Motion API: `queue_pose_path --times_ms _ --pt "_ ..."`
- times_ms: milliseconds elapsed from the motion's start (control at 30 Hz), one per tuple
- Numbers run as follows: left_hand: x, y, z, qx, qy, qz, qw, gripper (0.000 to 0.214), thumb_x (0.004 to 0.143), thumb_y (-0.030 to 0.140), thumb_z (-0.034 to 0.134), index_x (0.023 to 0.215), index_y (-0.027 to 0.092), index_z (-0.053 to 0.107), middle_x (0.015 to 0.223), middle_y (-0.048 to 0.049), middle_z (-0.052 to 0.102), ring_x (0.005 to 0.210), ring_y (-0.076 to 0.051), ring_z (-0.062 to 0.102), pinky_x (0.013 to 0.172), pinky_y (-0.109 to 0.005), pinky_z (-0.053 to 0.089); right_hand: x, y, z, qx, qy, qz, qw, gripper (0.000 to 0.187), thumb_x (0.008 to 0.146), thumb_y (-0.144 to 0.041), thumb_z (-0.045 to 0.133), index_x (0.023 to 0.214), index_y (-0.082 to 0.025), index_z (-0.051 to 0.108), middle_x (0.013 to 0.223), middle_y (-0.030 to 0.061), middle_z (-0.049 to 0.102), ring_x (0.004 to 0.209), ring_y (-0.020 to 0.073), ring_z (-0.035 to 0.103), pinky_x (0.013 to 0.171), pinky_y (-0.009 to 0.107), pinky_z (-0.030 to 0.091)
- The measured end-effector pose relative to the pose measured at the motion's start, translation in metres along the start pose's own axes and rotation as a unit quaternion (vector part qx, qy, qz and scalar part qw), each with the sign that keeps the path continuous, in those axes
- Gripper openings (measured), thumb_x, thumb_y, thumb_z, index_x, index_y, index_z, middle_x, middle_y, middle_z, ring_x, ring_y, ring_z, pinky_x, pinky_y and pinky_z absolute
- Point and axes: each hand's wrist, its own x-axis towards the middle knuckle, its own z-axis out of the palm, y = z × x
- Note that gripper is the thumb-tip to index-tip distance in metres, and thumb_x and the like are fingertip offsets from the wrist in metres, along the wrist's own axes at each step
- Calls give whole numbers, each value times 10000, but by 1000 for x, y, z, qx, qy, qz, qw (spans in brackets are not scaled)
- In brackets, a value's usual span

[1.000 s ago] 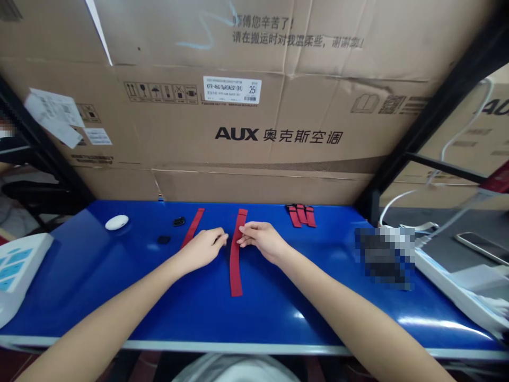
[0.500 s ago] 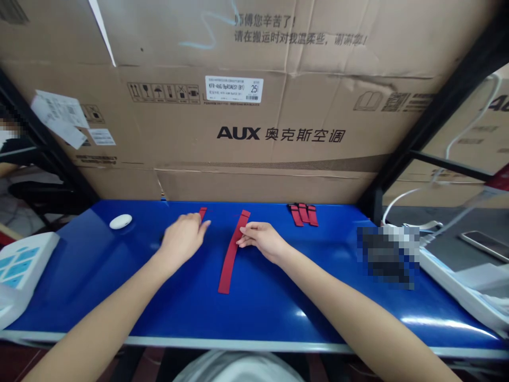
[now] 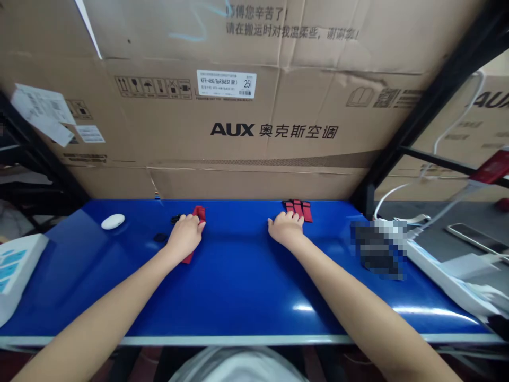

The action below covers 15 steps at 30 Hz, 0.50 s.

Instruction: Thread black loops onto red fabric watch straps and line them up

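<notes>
My left hand (image 3: 185,233) rests on the left-centre of the blue table, its fingers curled over a red strap (image 3: 199,213). The strap's far end shows beyond the fingers and its near end below the palm; the middle is hidden. Just left of that hand lie small black pieces, one a flat dark part (image 3: 160,237), the other like a buckle (image 3: 175,218). My right hand (image 3: 285,229) is held palm down with thumb and fingers apart. Its fingertips reach the near side of several short red straps with black buckles (image 3: 299,208), partly covering them.
A white oval object (image 3: 113,221) lies at the back left, and a white device with blue panels (image 3: 19,265) at the left edge. A cardboard sheet (image 3: 254,148) stands behind the table (image 3: 238,286). At right are a blurred dark object (image 3: 377,254), a white power strip (image 3: 441,276) and cables.
The long red strap has left the table's middle, and a strap now lies under my left hand. My right hand has let go and moved right to the buckled straps. The view shifted slightly.
</notes>
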Motion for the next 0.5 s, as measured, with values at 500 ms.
queue_pose_path --times_ms 500 --pt "-16 47 -1 -50 87 173 980 323 954 331 461 1194 142 567 1184 -141 601 1122 -309 502 930 -461 400 -30 -27 -8 161 73 -248 952 329 816 -84 508 1131 -77 603 1121 195 569 1036 299 509 926 424 420"
